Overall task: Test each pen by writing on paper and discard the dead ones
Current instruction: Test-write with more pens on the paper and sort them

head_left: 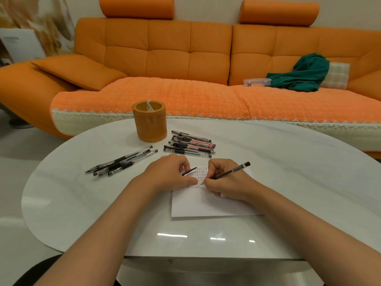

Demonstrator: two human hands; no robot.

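Note:
A white sheet of paper [206, 205] lies on the white oval table [288, 172], with rows of small written marks near its top. My right hand [224, 182] grips a black pen [231, 172] with its tip touching the paper beside the marks. My left hand [171, 174] rests on the paper's top left part and holds a black pen cap [189, 171] between its fingers. Several pens [191, 144] lie in a pile behind the paper. Another group of several black pens [121, 162] lies to the left.
An orange cylindrical pen holder [149, 121] stands behind the two pen groups. Beyond the table is an orange sofa [165, 58] carrying a green cloth [301, 74] and a clear plastic case [256, 82]. The table's near edge is glossy.

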